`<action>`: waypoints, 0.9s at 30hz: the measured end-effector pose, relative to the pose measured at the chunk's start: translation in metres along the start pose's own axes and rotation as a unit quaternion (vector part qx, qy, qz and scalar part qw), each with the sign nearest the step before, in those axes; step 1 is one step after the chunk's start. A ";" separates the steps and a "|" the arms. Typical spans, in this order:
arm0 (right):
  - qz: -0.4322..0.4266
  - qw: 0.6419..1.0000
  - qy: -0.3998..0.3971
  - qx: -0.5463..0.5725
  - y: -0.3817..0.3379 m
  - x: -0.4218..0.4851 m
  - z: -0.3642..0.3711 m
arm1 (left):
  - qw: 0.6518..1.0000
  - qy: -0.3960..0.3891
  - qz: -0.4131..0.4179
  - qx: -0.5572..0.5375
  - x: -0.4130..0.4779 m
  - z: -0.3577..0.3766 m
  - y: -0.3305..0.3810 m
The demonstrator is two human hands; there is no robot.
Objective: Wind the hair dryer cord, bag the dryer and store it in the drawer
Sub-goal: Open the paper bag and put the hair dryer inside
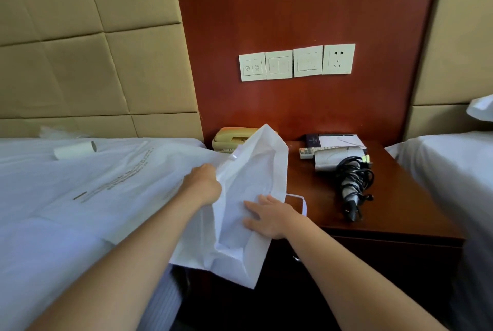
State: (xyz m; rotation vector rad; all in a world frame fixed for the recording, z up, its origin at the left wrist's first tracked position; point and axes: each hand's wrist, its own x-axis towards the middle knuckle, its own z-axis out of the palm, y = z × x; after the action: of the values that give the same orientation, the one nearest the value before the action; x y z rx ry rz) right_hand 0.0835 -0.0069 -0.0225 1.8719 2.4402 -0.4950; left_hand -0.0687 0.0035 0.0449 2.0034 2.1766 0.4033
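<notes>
Nightstand [400, 197]: dryer [336, 160] beside white bag [253, 170]

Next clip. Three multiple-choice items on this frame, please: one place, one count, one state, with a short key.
1. Where does the hair dryer lie? A on the bed; B on the nightstand; C inside the bag.
2. How many white wall plates form the row? A two; B four; C six.
3. How is the dryer's cord? A plugged into the wall; B wound round the handle; C stretched over the bed.
Key: 1 B, it rests on the dark wood top. 2 B, four plates sit side by side. 3 B, black loops wrap the handle.
</notes>
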 end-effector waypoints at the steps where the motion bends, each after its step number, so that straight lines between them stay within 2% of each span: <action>1: 0.009 1.000 -0.005 -0.006 -0.003 0.000 -0.002 | 1.000 0.019 0.002 -0.001 -0.002 -0.010 -0.002; 5: 0.047 0.998 -0.023 -0.030 -0.019 0.004 -0.007 | 0.994 0.099 0.037 -0.002 -0.012 -0.047 -0.008; 10: 0.070 0.997 0.000 -0.031 -0.035 0.003 -0.025 | 0.977 0.195 0.085 0.008 -0.027 -0.094 -0.014; 13: 0.042 0.999 0.001 0.021 -0.048 0.003 -0.039 | 0.974 0.200 0.106 -0.001 -0.028 -0.121 -0.023; 15: -0.005 0.993 0.051 0.109 -0.062 -0.001 -0.051 | 0.976 0.181 0.119 -0.011 -0.030 -0.137 -0.028; 17: -0.084 0.973 0.134 0.168 -0.077 -0.008 -0.067 | 0.979 0.160 0.121 -0.014 -0.033 -0.151 -0.032; 21: -0.224 0.922 0.260 0.177 -0.101 -0.028 -0.102 | 0.982 0.139 0.123 0.017 -0.037 -0.179 -0.039; 24: -0.255 0.891 0.317 0.201 -0.110 -0.032 -0.118 | 0.978 0.141 0.129 0.078 -0.044 -0.198 -0.037; 27: -0.254 0.886 0.357 0.150 -0.115 -0.034 -0.133 | 0.960 0.188 0.121 0.171 -0.056 -0.211 -0.025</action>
State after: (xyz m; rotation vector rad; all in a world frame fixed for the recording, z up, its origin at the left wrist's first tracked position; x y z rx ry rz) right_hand 0.0071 -0.0296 0.1375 1.6938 3.5747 -0.2062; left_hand -0.1491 -0.0731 0.2346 2.5817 2.3517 0.5042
